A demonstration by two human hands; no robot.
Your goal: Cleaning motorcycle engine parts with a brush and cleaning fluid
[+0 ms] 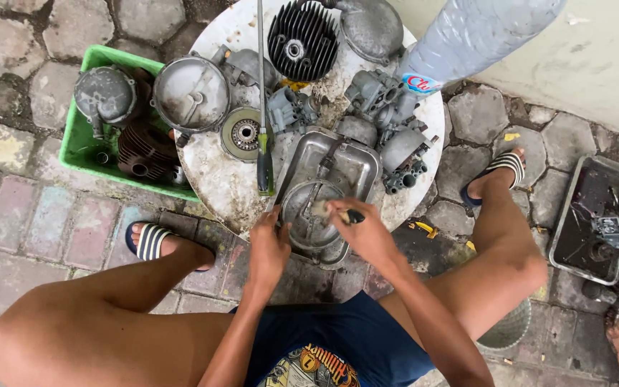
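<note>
The person sits low with bare knees spread, and both hands work at the near edge of a round white table [216, 179]. The left hand [270, 247] rests on the near rim of a grey metal engine cover [324, 186], with its fingers curled on the edge to keep the cover steady. The right hand [360, 229] is closed around a small dark-handled tool [352, 215], maybe a brush, and a pale tip at the front touches the round hollow of the cover; what the tool is exactly, I cannot tell. The two hands are near each other but apart, one on each side of this hollow. The cover lies on the table and hangs a little over its near edge. Just left of it lies a screwdriver [264, 154] with a green handle, its long shaft pointing away from the person. Farther on the table there are a black finned cylinder head [301, 39], a round metal cover [191, 93], a small gear disc [243, 134] and some grey carburettor parts [385, 97]. A plastic bottle [467, 36] leans in from the upper right. Left of the table stands a green crate [77, 140] with more engine parts. On the paved ground at the right lies a metal tray [596, 215] with dark liquid.
</note>
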